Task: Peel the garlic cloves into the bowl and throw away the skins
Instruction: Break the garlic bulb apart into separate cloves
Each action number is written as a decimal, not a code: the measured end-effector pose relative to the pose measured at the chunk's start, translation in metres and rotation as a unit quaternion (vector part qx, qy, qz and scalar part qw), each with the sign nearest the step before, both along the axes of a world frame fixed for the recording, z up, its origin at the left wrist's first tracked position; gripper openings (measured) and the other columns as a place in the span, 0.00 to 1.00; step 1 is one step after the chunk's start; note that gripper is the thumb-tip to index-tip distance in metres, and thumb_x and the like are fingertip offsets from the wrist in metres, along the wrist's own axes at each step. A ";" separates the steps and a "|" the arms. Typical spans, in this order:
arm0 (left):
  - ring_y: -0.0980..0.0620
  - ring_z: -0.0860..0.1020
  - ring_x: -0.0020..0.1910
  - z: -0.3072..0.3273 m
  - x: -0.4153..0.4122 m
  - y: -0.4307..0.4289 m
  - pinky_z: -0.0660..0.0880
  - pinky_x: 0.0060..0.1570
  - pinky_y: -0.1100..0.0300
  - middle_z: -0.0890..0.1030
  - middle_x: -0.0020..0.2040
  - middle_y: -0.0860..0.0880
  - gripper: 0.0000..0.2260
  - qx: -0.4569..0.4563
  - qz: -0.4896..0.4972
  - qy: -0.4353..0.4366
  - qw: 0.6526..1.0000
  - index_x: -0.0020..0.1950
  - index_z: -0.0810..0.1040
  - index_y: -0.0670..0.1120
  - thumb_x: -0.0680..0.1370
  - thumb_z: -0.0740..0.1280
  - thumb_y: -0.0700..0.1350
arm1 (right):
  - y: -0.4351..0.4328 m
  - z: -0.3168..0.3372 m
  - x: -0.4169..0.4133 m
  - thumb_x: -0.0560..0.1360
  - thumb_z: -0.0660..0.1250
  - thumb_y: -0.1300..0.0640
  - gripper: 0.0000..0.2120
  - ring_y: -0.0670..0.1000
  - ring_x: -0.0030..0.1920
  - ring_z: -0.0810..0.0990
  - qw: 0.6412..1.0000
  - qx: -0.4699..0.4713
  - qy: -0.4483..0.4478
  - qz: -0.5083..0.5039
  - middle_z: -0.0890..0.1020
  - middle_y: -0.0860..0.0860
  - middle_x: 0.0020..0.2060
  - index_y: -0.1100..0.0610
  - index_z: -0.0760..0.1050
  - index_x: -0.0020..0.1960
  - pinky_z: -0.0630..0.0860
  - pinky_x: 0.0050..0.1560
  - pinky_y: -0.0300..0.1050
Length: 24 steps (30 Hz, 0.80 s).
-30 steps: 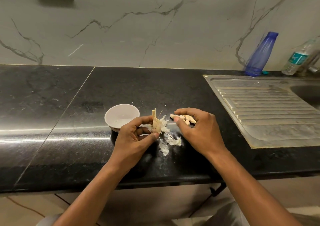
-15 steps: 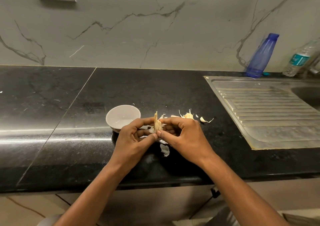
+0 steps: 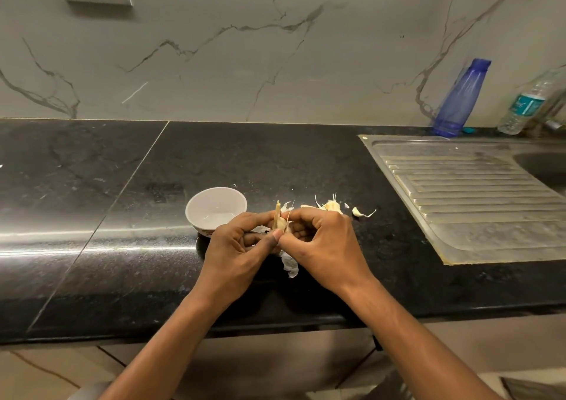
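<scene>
Right at the middle of the black counter point(image 3: 122, 216), both hands meet over one piece of garlic point(image 3: 278, 222). The left hand point(image 3: 235, 246) pinches it between thumb and forefinger, with the other fingers point(image 3: 248, 240) curled in beneath. The right hand point(image 3: 324, 246) comes in from three o'clock, its fingers bent tightly and its thumb tip pressed against the garlic's lower end, touching the left thumb. The garlic stands roughly upright in that double pinch, a dry stalk poking out toward twelve o'clock and thin flakes of skin fanning off it. How much clove is still inside I cannot tell.

The white bowl point(image 3: 211, 206) sits on the counter at about ten o'clock from the held garlic, just beside the left hand's knuckles. A heap of loose skins and cloves point(image 3: 330, 206) lies at two o'clock, just behind the right hand, with one stray clove point(image 3: 356, 212) a little further toward three. A pale scrap of skin point(image 3: 290, 266) lies at six o'clock, under the hands.

Far off at two o'clock are the steel drainboard point(image 3: 459, 191), a blue bottle point(image 3: 461, 96) and a clear bottle point(image 3: 526, 105) against the marble wall.
</scene>
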<state>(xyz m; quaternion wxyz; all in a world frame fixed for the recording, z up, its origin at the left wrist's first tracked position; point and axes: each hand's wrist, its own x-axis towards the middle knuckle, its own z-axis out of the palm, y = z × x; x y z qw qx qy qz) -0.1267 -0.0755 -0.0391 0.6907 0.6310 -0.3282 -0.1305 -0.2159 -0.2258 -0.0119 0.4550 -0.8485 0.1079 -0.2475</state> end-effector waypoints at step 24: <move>0.50 0.87 0.53 0.009 -0.006 0.001 0.84 0.52 0.61 0.87 0.54 0.53 0.08 -0.017 0.049 0.001 0.999 0.61 0.81 0.39 0.83 0.66 0.34 | -0.020 -0.005 0.000 0.77 0.77 0.62 0.04 0.53 0.43 0.88 0.948 0.307 -0.029 -0.079 0.89 0.55 0.43 0.60 0.87 0.51 0.84 0.42 0.44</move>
